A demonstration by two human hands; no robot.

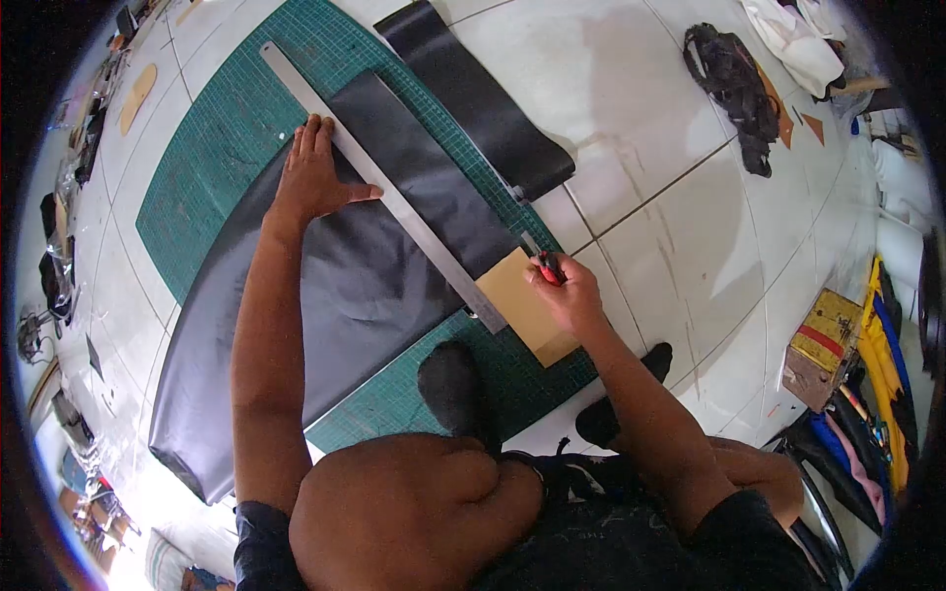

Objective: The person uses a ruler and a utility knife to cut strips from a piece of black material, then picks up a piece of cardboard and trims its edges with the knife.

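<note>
My left hand (pixel 313 179) lies spread on a long steel ruler (pixel 424 233), its fingertips and thumb on the metal. The ruler runs diagonally over a large black sheet of leather-like material (pixel 325 295), which is spread on a green cutting mat (pixel 212 163). My right hand (pixel 574 294) is closed round a red and black utility knife (pixel 550 270), its blade end pointing up and left. Under and beside that hand is a tan rectangular piece of card or board (pixel 522 320), partly overlapped by the ruler's near end.
A separate black strip (pixel 473 98) lies across the mat's upper right edge. My dark-socked foot (pixel 451 384) rests on the mat. Crumpled black material (pixel 734 89) lies on the white tiles at upper right. A yellow and brown box (pixel 824 345) stands at right.
</note>
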